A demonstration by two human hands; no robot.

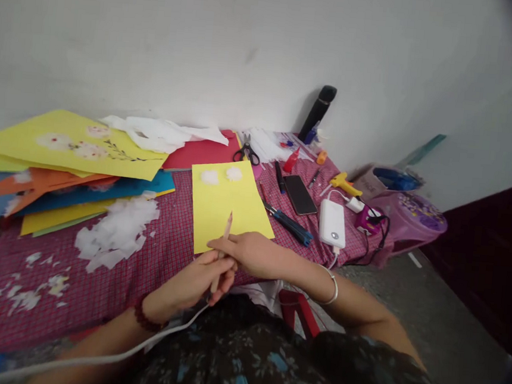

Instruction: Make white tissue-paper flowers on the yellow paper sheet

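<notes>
A pale, slim pencil (228,228) stands nearly upright between my hands, its dark pointed tip uppermost. My left hand (210,274) is closed around its lower part. The fingers of my right hand (251,251) meet over the left ones and close on the pencil's middle; some of them are hidden. Just beyond lies a yellow sheet (218,212), its lower edge behind my hands. Two fluffy white tufts, a left one (209,177) and a right one (234,173), sit near the sheet's top.
White paper scraps (115,233) are heaped left, below stacked coloured sheets and a yellow flower picture (76,140). Scissors (247,149) lie behind. Rightward are a blue-handled tool (291,225), phone (300,195), white power bank (333,222), yellow glue gun (345,183) and black bottle (317,114).
</notes>
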